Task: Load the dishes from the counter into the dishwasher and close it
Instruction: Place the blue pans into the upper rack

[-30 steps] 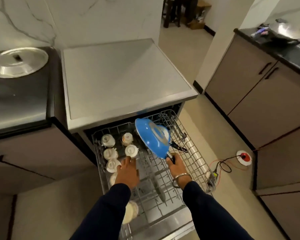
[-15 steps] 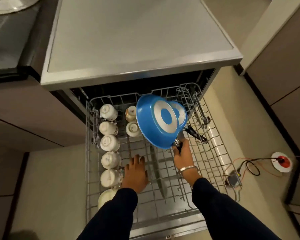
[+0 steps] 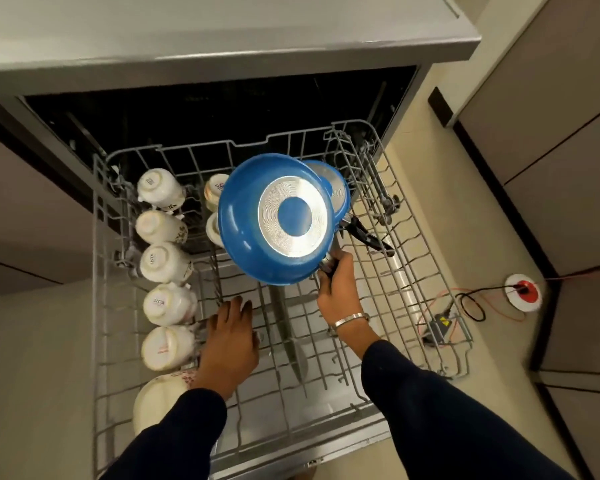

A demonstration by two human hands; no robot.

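unmoved, right hand grips blue pan.

A home kitchen, as I see it from the head camera: an open dishwasher under a grey tabletop, its wire rack pulled out with upturned cups and blue pans, beside taupe cabinets and a beige floor.
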